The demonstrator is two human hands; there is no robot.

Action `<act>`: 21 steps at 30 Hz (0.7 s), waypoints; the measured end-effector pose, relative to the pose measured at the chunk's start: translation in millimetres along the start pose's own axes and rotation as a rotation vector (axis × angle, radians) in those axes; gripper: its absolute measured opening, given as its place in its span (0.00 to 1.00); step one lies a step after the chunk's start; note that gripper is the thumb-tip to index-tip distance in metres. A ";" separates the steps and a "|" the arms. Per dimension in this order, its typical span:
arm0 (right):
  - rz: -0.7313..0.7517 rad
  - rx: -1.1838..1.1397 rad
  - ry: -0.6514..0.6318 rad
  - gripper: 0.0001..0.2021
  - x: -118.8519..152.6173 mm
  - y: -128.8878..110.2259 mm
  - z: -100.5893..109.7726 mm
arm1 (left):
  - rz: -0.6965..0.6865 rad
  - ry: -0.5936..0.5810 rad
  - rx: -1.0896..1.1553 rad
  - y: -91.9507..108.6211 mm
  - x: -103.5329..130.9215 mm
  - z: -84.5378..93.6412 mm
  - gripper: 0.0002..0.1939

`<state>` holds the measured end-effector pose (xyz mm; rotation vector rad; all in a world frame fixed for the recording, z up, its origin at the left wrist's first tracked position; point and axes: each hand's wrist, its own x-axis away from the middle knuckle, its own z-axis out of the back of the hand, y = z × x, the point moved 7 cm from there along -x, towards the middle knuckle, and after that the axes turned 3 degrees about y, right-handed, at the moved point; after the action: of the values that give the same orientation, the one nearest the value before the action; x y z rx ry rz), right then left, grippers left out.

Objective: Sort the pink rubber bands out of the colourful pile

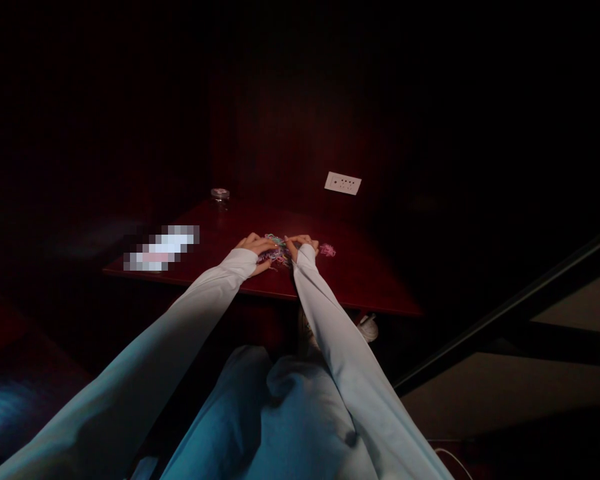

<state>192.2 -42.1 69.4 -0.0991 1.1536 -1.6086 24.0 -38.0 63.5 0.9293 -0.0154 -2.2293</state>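
Observation:
A loose heap of thin, tangled strands [276, 256] in purple, green and other colours lies near the front edge of the dark red table. They look like small elastic bands, too small to be sure. My left hand [254, 247] rests at the heap's left side, fingers stretched over it and thumb apart below. At the right side of the heap, my right hand [303, 245] has its fingers curled in towards the strands. Whatever lies between its fingertips is hidden. A separate small bunch of pink strands [327, 250] sits just right of my right hand.
On the table [370, 280], a lit, blurred-out flat object [165, 248] lies at the left. A small clear jar with a lid [220, 195] stands at the back. A white socket plate [343, 183] is on the back wall. A dark slanting bar [505, 307] crosses the right.

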 end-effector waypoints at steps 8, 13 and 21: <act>0.004 0.031 0.104 0.16 -3.3 1.5 13.4 | 0.005 -0.031 -0.021 1.5 0.5 4.7 0.23; -0.045 0.114 0.301 0.18 -14.8 26.1 51.4 | 0.157 0.033 -0.075 -9.5 2.5 12.8 0.28; -0.292 0.268 0.358 0.21 -23.7 90.3 96.7 | 0.214 0.045 -0.087 -16.0 4.8 8.7 0.28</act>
<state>322.1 -76.4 67.3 0.2127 1.2192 -2.0874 6.5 -31.1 62.7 0.8866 0.0028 -1.9958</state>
